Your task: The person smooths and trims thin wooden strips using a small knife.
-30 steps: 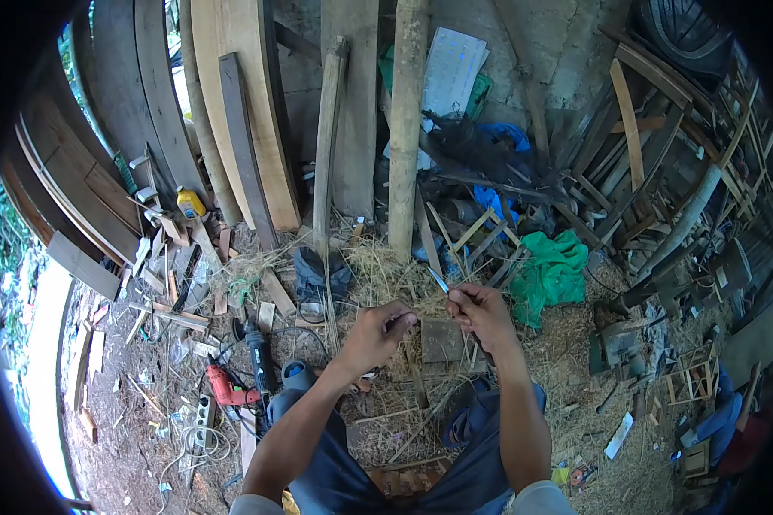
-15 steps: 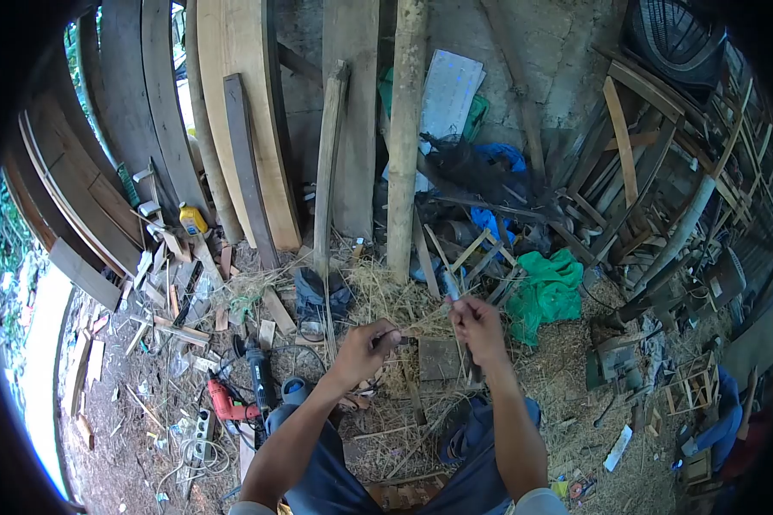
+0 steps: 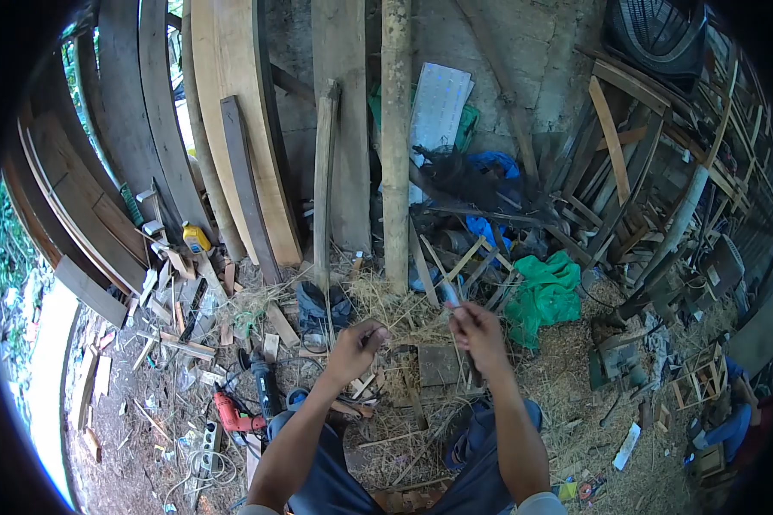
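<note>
Wooden planks (image 3: 228, 69) stand along the grey wall (image 3: 558, 51); the floor (image 3: 588, 403) before them is strewn with straw (image 3: 369, 296) and wood scraps (image 3: 189, 348). The hands are apart: the right hand (image 3: 479, 336) is clamped on a knife (image 3: 450, 294), blade toward the wall, the left hand (image 3: 359, 350) curled, its hold unclear, between a red drill (image 3: 236, 415) and green bundle (image 3: 545, 296).

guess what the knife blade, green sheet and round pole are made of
Knife blade: probably smooth metal, from its pale shine. Green sheet: plastic or cloth, finish unclear, in crumpled folds. Round pole: perhaps bamboo, unpainted-looking, with faint joint rings.
</note>
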Tool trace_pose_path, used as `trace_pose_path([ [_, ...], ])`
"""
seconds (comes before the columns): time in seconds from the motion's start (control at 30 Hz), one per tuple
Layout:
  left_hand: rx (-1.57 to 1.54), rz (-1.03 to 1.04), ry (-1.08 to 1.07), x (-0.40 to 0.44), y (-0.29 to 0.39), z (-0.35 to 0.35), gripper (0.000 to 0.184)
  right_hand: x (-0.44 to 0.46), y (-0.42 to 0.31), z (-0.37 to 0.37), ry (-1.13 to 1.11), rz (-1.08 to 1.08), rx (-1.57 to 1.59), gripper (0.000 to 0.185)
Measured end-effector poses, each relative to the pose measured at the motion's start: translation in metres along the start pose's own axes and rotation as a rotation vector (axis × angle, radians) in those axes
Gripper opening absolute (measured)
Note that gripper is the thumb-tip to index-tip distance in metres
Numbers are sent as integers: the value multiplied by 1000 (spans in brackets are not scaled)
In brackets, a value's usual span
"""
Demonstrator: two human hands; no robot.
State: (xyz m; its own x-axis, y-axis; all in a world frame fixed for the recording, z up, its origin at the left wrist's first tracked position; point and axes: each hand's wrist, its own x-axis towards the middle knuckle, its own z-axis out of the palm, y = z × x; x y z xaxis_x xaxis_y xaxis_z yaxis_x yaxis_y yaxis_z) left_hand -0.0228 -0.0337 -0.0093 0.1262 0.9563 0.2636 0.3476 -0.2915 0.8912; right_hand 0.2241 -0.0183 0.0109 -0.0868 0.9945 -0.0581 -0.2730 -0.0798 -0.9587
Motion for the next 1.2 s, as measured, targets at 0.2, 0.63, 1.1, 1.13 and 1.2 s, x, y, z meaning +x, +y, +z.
trace_pose_path([
  [0.2,115,65,-25,-1,20,14,12,-11,16,37,-163,56,-91,29],
  [0.63,96,190,-4,-4,19,-1,10,4,-3,-1,-62,21,74,25],
  [1.1,-722,-203,173,6,-14,-16,13,-9,20,33,-57,88,-98,25],
  [1.13,-732,-157,120,5,-14,-17,13,-9,23,36,-58,74,-214,26],
  [1.2,-737,-165,104,4,-11,-14,13,-14,23,46,-82,54,-273,26],
])
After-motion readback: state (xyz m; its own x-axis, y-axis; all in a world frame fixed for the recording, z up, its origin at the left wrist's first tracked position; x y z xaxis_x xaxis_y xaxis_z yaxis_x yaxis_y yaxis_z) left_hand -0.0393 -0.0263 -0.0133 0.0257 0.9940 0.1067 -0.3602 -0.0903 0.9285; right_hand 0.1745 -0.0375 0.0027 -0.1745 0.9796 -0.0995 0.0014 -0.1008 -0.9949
